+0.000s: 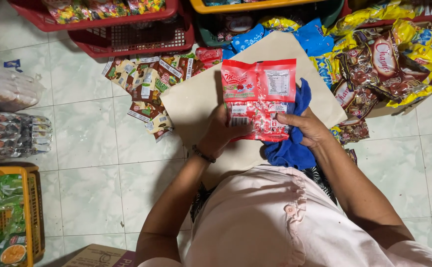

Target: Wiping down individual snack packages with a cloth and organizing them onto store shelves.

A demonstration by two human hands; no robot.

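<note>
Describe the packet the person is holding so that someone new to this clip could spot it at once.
Start at the beige cardboard sheet lying on the tiled floor, in the middle of the picture. Above it, the left hand and right hand hold up a red sweet packet. Unlike the brown and yellow packets around it, it is bright red, with a blue cloth behind it.

We saw that the candy bag (259, 96) was red, with white label panels and small red sweets showing in its clear lower part. The cloth (290, 148) under it was deep blue. The cardboard sheet (191, 101) was plain beige. The floor tiles (92, 143) were pale green with a soft marbled pattern. The baskets (127, 34) at the top were red, and the basket (30, 212) at the left was yellow-orange. The shirt (265, 222) was light pink.
</note>
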